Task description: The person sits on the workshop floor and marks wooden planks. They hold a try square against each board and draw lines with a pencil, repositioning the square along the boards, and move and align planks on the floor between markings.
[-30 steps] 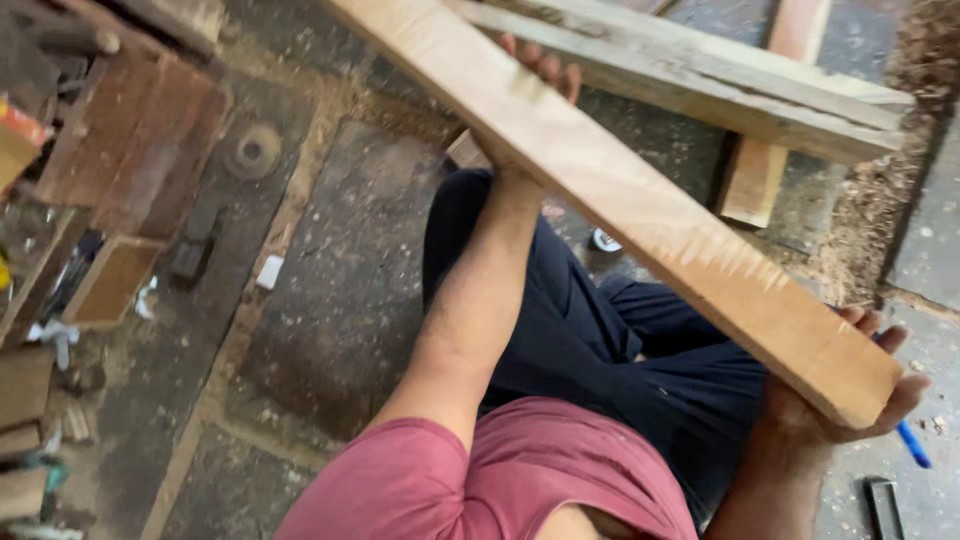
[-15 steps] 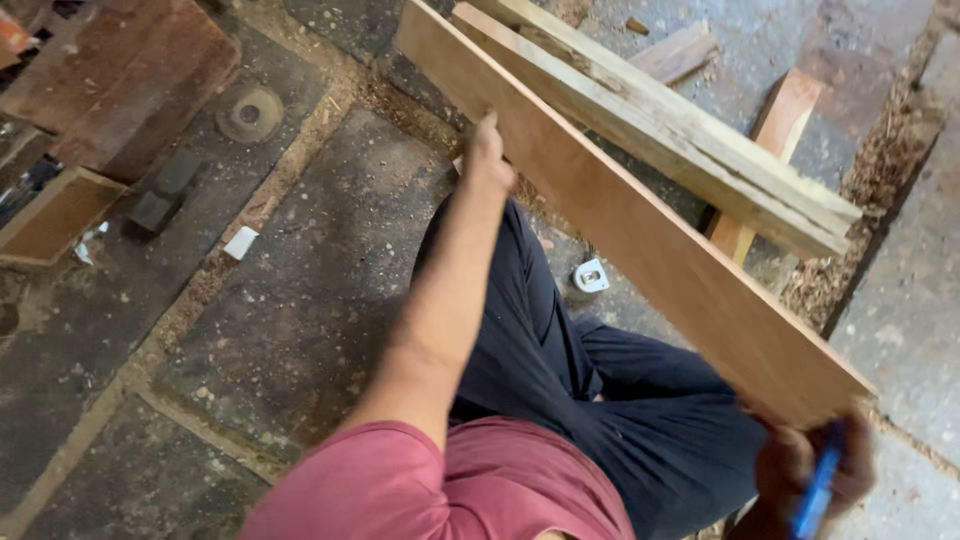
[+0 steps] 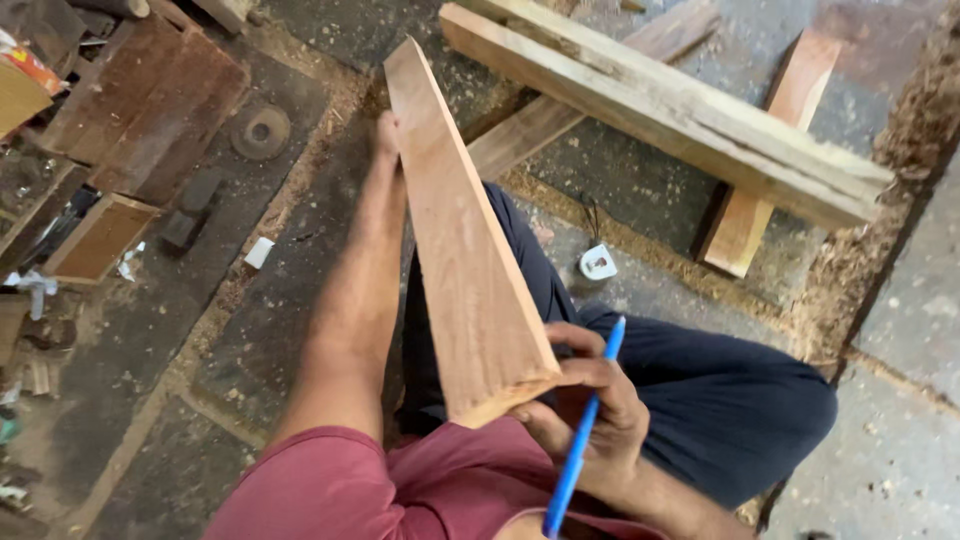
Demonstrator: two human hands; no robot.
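I hold a long reddish-brown wooden plank [image 3: 455, 230] that runs from my chest out over my lap. My left hand [image 3: 385, 135] is stretched out along the plank's far left edge and grips it near the far end. My right hand [image 3: 590, 410] supports the plank's near end from below and also pinches a blue pen [image 3: 583, 430] between its fingers. I sit with legs in dark blue trousers [image 3: 700, 390] and wear a dark red shirt.
Pale stacked timbers [image 3: 660, 100] rest on a short wooden block [image 3: 765, 150] ahead. A small white tape measure [image 3: 598, 263] lies on the stone floor. Wooden boxes and boards [image 3: 140, 100], a round disc [image 3: 262, 130] and sawdust lie to the left.
The plank has swung from lying across my view to pointing away from me, its near end drawn in to my chest. My right hand with the pen moved left and closer.
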